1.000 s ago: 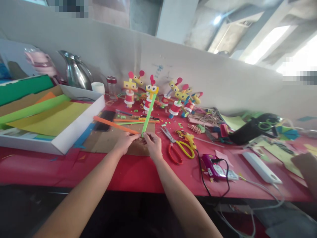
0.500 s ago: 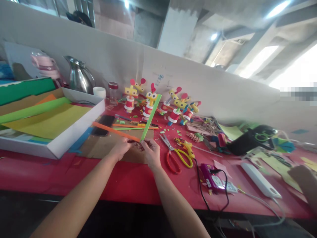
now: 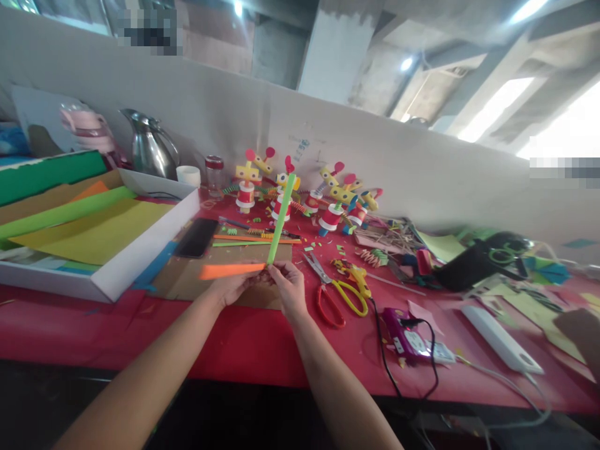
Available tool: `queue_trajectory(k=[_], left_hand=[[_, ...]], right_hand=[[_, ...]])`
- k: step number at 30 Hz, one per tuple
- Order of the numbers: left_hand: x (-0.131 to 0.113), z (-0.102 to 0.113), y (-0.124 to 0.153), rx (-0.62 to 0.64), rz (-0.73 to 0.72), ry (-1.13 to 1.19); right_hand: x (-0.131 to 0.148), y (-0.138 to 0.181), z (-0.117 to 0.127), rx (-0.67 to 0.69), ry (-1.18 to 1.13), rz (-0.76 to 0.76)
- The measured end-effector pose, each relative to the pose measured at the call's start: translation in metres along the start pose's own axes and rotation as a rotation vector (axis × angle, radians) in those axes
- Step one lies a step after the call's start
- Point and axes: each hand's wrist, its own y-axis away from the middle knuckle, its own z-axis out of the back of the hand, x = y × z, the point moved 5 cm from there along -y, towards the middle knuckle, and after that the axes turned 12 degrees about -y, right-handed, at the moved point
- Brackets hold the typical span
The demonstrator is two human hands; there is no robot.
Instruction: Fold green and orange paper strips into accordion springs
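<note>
My left hand point(image 3: 235, 286) and my right hand point(image 3: 289, 284) meet over a piece of brown cardboard point(image 3: 180, 279), fingers closed in a pinch where two paper strips join. The orange paper strip point(image 3: 229, 270) reaches out leftward, almost level and slightly blurred, above my left fingers. From the same joint the light green paper strip point(image 3: 282, 219) stands up, leaning a little right, with its foot at my right thumb and fingertips. The fingers hide the joint itself. Scissors point(image 3: 327, 289) with one red and one yellow handle lie open just right of my right hand.
Several paper figures point(image 3: 330, 217) stand along the wall. A yellow glue gun point(image 3: 359, 280) and a purple power box point(image 3: 407, 337) with cords lie to the right. A white box point(image 3: 152, 240) of coloured paper and a phone point(image 3: 197, 237) are left. Another person's hand point(image 3: 579, 331) shows far right.
The orange strip has swung down from a slant to nearly level. The green strip's top has shifted a little left, so it stands more upright. Both hands stay pinched at the joint.
</note>
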Motion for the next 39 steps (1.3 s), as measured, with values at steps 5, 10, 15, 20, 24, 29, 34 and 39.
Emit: queue_trajectory(k=[5,10,15,20,24,29,34,39], left_hand=[[-0.001,-0.003,-0.001,0.078,-0.069,-0.058],[-0.002,-0.005,0.0,0.117,-0.073,-0.08],[-0.003,-0.003,-0.001,0.108,-0.06,-0.084],[-0.002,-0.002,-0.003,0.092,-0.076,-0.095],[-0.004,-0.001,-0.003,-0.013,-0.066,-0.053],[-0.008,-0.005,0.001,-0.115,-0.075,-0.014],[-0.01,-0.007,0.003,-0.159,-0.097,0.009],[-0.006,-0.007,0.001,-0.148,-0.065,0.065]], right_hand=[[-0.006,0.0,0.002,-0.011,0.02,0.004],[-0.005,0.002,0.002,-0.014,0.028,0.015],[-0.002,0.004,-0.001,-0.025,0.008,0.0],[-0.005,0.004,-0.001,-0.008,0.037,0.01],[-0.005,0.003,-0.001,0.024,0.066,0.047],[-0.003,0.003,-0.004,0.026,0.068,0.037],[-0.005,0.001,-0.002,-0.023,0.018,0.025],[-0.002,0.0,0.003,-0.107,0.066,0.057]])
